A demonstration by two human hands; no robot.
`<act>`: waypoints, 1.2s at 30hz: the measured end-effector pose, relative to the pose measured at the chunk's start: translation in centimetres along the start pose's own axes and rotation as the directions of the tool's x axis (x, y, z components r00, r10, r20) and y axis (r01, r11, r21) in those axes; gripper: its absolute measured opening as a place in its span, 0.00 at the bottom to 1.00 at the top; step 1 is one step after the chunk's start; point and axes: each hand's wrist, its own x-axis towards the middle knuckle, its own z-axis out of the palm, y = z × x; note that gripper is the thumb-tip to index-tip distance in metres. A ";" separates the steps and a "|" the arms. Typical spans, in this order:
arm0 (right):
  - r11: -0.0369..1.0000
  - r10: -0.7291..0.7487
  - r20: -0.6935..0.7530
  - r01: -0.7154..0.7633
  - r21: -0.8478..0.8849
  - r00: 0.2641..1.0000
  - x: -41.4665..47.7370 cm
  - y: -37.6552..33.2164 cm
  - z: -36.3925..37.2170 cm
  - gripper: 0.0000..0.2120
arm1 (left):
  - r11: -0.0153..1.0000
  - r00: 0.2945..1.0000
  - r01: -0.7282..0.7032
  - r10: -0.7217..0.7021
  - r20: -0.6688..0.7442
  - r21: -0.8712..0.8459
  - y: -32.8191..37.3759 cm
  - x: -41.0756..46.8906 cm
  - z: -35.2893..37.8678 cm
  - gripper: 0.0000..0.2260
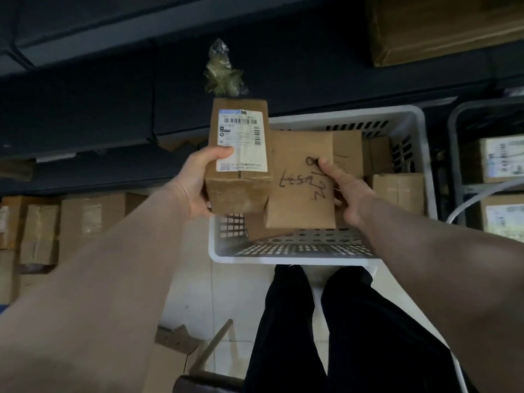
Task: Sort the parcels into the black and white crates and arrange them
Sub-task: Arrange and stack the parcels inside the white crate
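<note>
The left hand (195,182) grips the labelled box (238,154) only at its near corner, thumb on top, so it could tip and fall outside the white crate (283,258). Touching it, the scribbled box (300,180) hangs over the crate, pinched by the right hand (348,194), thumb on top.

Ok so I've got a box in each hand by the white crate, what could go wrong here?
The left hand grips the labelled box only at its near end, near the left rim of the white crate; a slip could drop it outside. The right hand pinches the handwritten box above parcels already in the crate, so it may land tilted.
</note>
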 end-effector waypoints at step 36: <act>0.785 -0.305 -0.030 0.234 -0.574 0.952 -3.0 -4.2 3.7 0.59 | 0.906 0.988 -0.136 0.092 0.126 0.400 -2.0 2.3 6.9 0.55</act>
